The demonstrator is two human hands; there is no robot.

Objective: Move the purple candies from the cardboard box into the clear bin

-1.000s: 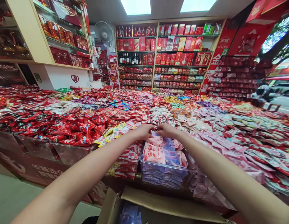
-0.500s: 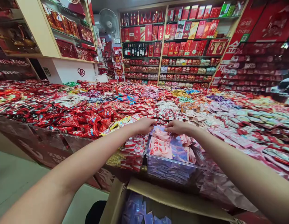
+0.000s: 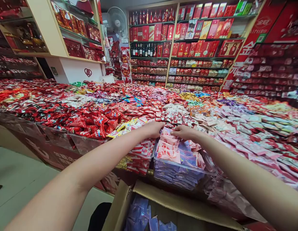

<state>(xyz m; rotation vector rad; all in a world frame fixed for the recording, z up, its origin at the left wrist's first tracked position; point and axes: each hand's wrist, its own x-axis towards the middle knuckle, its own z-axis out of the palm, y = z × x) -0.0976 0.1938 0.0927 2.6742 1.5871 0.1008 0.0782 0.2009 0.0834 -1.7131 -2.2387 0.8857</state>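
A clear plastic bin at the counter's front holds purple packets, with pink candy packets standing in rows on top. At the bin's back left, my left hand has its fingers curled together on the edge of a pale pink and purple candy packet. My right hand is just across from it, thumb and fingers pinched at the same packet's other side. Its lower fingers are partly hidden among the packets. Below the bin, an opened cardboard box contains more purple packets.
Heaps of red candy packets spread to the left, paler pink ones to the right. A neighbouring clear bin adjoins on the left. Shelves of red boxes and a fan stand behind. Tiled floor lies lower left.
The view has turned slightly left, so everything sits a little further right. Both hands stay at the back of the bin, with the fingers barely shifted over the packets.
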